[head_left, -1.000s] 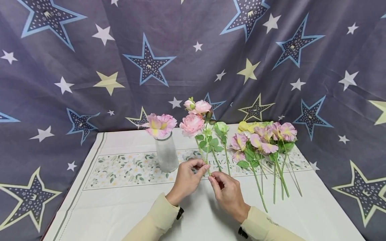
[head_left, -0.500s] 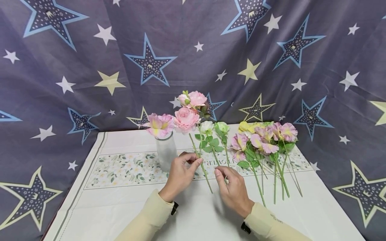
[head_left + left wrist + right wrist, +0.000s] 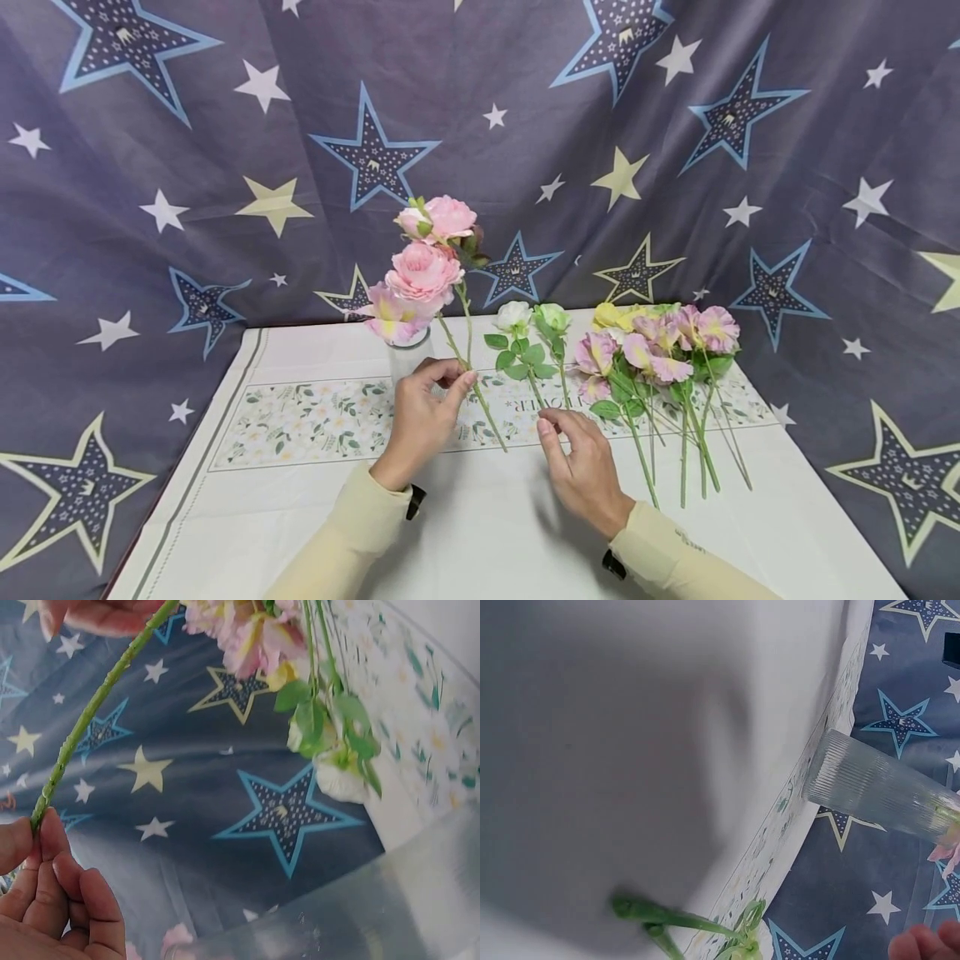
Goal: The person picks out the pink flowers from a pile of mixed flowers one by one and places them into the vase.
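My left hand (image 3: 422, 421) pinches the green stem of a pink artificial peony (image 3: 424, 272) between thumb and fingertips, with its blooms up and to the left. In the left wrist view, thumb and forefinger meet on the stem (image 3: 97, 705). Behind that hand stands a ribbed glass vase (image 3: 877, 787) with one pink-and-yellow flower (image 3: 397, 317) in it; the peony's bloom overlaps this flower in the head view. My right hand (image 3: 583, 468) hovers with loosely bent fingers, holding nothing, its fingertips near the lower stem of a white rose (image 3: 513, 317).
A pale green rose (image 3: 552, 320) lies beside the white one. Farther right is a pile of pink-purple and yellow flowers (image 3: 660, 350), stems toward me. A printed floral band crosses the white tablecloth (image 3: 300, 517). A star-patterned curtain (image 3: 480, 167) hangs behind.
My left hand has carried the peony left and up toward the vase, its stem end clear of the right hand. The right hand has let go of that stem and shifted slightly right.
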The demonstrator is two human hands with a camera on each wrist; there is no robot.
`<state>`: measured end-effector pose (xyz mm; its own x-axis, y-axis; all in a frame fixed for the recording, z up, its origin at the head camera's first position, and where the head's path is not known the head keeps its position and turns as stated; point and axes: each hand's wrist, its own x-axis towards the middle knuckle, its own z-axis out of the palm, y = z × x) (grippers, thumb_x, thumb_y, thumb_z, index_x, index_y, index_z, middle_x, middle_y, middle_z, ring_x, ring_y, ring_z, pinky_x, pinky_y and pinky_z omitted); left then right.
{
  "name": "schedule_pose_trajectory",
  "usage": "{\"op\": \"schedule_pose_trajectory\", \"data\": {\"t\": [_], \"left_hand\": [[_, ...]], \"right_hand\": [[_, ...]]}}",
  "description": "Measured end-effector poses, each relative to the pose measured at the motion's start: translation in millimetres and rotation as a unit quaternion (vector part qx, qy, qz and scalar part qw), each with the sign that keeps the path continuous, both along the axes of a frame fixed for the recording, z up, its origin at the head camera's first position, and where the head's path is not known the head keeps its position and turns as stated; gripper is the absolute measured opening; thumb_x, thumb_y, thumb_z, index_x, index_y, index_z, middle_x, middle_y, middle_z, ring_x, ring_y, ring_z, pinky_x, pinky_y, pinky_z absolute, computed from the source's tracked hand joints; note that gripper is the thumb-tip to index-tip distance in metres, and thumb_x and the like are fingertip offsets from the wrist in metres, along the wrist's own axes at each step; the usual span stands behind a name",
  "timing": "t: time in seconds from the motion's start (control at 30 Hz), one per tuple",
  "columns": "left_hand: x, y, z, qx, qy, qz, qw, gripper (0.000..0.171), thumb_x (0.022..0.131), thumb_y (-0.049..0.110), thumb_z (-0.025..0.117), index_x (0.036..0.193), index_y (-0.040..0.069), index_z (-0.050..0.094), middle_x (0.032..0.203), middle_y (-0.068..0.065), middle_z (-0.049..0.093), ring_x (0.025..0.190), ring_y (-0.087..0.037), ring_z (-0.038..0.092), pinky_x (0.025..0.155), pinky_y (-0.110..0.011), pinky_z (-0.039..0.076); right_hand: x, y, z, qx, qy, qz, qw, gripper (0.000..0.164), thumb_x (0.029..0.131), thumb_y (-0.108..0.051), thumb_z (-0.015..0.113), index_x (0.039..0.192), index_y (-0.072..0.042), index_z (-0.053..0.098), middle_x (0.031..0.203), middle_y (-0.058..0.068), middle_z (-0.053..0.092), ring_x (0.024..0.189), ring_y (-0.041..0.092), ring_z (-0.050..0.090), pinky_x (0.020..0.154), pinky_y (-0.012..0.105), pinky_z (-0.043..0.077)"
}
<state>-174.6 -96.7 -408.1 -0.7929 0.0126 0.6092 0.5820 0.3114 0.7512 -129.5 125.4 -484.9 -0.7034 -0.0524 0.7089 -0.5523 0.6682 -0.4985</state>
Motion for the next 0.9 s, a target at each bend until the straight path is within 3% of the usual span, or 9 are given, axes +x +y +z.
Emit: {"op": "schedule_pose_trajectory", "data": {"t": [0.37,0.67,0.9], "left_hand": [[-9.1,-21.7,17.7,0.004,0.066,0.035,0.9972,0.013,0.092,0.008,0.078,0.080,0.008,0.073,0.077,-0.002,0.067,0.073,-0.017,0.057,0.071,-0.026,0.047],[-18.6,-35.4,29.6,0.017,0.102,0.097,0.9899,0.013,0.088,0.000,0.079,0.078,0.000,0.071,0.074,-0.012,0.066,0.070,-0.019,0.055,0.067,-0.028,0.045],[-27.3,-45.6,42.3,0.015,0.139,0.150,0.9787,0.015,0.087,-0.005,0.077,0.075,-0.005,0.067,0.068,-0.016,0.062,0.064,-0.023,0.049,0.061,-0.024,0.036]], "right_hand": [[-0.6,1.5,-0.2,0.003,0.002,-0.002,1.000,0.016,0.100,-0.012,0.063,0.111,-0.008,0.073,0.104,0.003,0.073,0.091,0.015,0.067,0.080,0.040,0.054],[-0.1,2.4,0.4,0.002,-0.006,-0.001,1.000,0.016,0.101,-0.014,0.062,0.112,-0.008,0.073,0.105,0.003,0.073,0.094,0.017,0.067,0.083,0.040,0.053],[0.4,3.1,1.6,0.001,-0.014,-0.001,1.000,0.016,0.101,-0.015,0.062,0.112,-0.008,0.073,0.105,0.004,0.073,0.094,0.018,0.068,0.084,0.040,0.053]]}}
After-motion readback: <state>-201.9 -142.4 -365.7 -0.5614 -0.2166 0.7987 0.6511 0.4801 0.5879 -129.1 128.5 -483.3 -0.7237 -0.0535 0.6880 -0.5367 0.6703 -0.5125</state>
